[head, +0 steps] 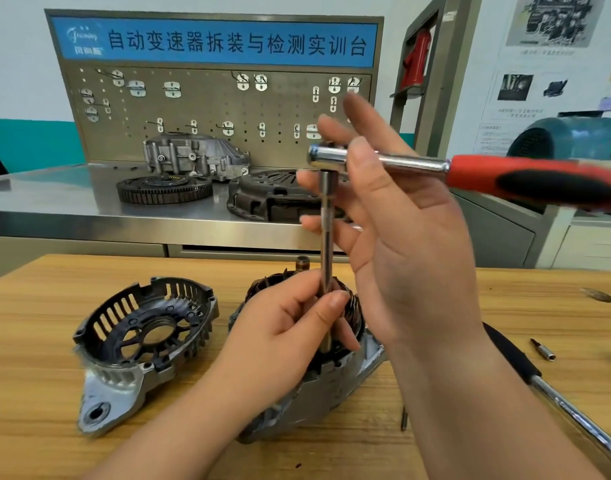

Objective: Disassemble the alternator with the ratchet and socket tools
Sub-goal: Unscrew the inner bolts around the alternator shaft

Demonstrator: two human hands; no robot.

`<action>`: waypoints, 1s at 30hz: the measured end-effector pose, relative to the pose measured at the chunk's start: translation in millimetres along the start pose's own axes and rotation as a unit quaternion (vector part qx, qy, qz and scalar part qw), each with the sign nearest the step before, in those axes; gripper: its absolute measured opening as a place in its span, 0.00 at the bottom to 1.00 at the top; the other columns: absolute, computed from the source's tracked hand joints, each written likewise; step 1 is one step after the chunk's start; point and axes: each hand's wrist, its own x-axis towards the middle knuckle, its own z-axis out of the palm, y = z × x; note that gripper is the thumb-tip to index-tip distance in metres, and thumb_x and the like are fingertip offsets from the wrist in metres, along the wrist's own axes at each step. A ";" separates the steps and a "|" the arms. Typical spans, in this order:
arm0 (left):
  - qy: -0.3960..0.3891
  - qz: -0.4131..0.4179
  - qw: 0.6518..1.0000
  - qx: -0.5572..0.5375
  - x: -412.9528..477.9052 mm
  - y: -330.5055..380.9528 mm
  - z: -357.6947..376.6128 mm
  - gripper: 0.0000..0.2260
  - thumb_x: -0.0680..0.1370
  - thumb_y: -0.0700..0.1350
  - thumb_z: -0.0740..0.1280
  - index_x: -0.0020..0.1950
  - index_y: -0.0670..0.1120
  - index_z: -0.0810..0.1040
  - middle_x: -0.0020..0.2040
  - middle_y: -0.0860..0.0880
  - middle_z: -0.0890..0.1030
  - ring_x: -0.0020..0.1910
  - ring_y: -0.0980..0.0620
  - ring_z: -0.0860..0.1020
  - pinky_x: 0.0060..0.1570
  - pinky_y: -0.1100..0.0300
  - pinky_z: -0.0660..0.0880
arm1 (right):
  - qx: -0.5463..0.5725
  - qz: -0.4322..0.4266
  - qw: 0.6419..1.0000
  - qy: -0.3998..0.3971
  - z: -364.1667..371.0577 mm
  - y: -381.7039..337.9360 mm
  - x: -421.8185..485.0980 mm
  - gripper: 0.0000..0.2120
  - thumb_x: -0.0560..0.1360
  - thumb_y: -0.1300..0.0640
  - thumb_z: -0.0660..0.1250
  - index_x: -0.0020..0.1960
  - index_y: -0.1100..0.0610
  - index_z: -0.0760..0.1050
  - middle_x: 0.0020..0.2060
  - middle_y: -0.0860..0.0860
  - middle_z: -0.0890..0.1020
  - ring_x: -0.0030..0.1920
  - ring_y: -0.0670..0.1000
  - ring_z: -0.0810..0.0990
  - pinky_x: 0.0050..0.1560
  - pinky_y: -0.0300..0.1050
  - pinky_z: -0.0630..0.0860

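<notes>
Now: alternator [331, 382] part-stripped at the centre of the wooden table [37, 306], end cover [141, 327] off, lying just beside it.
Right hand [401, 244] pinches ratchet [415, 164] near its head, fingers splayed. Left hand [290, 317] pinches extension bar [326, 244] low. Risk: the loose grip lets the bar tilt, so its tip skids into the copper windings [352, 306].

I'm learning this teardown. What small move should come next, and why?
Probably slide the right hand along the ratchet to its red grip: the left hand pinches the extension bar down at the alternator, and the right holds only the head end.
</notes>
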 end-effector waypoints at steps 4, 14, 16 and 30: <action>-0.006 0.001 1.000 0.002 0.1 0.5 0.6 0.20 0.75 0.59 0.58 0.49 0.44 0.79 0.40 0.55 0.84 0.39 0.42 0.80 0.42 0.48 0.75 | 0.030 0.014 0.999 -0.016 -0.3 -1.0 0.4 0.15 0.75 0.56 0.64 0.61 0.48 0.77 0.61 0.46 0.81 0.55 0.51 0.82 0.43 0.40 0.78; -0.027 0.004 1.000 -0.005 -1.2 0.4 -0.9 0.15 0.76 0.57 0.57 0.46 0.49 0.78 0.37 0.58 0.83 0.38 0.51 0.79 0.41 0.59 0.75 | 0.110 0.171 0.978 -0.041 -5.9 -2.4 4.3 0.27 0.79 0.42 0.52 0.65 0.61 0.69 0.44 0.51 0.86 0.35 0.50 0.83 0.33 0.39 0.76; -0.020 0.008 1.000 0.004 -1.2 1.8 -0.5 0.16 0.75 0.57 0.57 0.46 0.49 0.78 0.37 0.57 0.84 0.38 0.49 0.79 0.41 0.56 0.75 | 0.106 0.140 0.984 -0.017 -4.1 0.2 3.6 0.23 0.73 0.42 0.59 0.58 0.58 0.76 0.45 0.51 0.86 0.37 0.50 0.83 0.33 0.39 0.76; 0.004 0.001 1.000 -0.008 -2.7 1.8 2.7 0.16 0.76 0.59 0.57 0.42 0.50 0.78 0.34 0.52 0.81 0.34 0.44 0.76 0.36 0.53 0.73 | 0.102 0.098 0.990 -0.018 -2.3 2.5 1.7 0.20 0.73 0.44 0.59 0.59 0.53 0.77 0.50 0.49 0.85 0.38 0.51 0.85 0.37 0.40 0.78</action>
